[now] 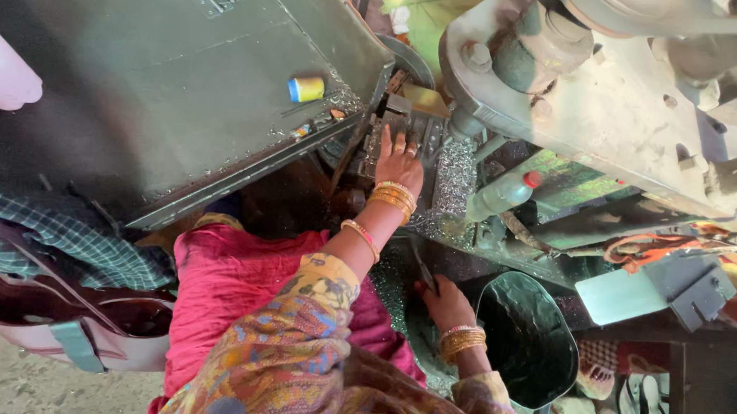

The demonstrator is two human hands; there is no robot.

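My left hand [399, 163] reaches forward and lies flat, fingers spread, on the grooved metal die block [417, 126] of a press machine. Gold bangles circle its wrist. My right hand [445, 303] is lower, near my lap, curled around a thin dark metal rod [422, 267] that slants up to the left. It also wears gold bangles. Glittering metal shavings [452, 182] cover the machine bed between the two hands.
A dark green machine cover [158, 82] with a small yellow-and-blue spool [306, 88] fills the upper left. The grey press head [606, 85] hangs at the upper right. A red-capped plastic bottle [501, 195], a dark basin [527, 338], sandals [637, 401] and a pink bag [65, 318] lie around.
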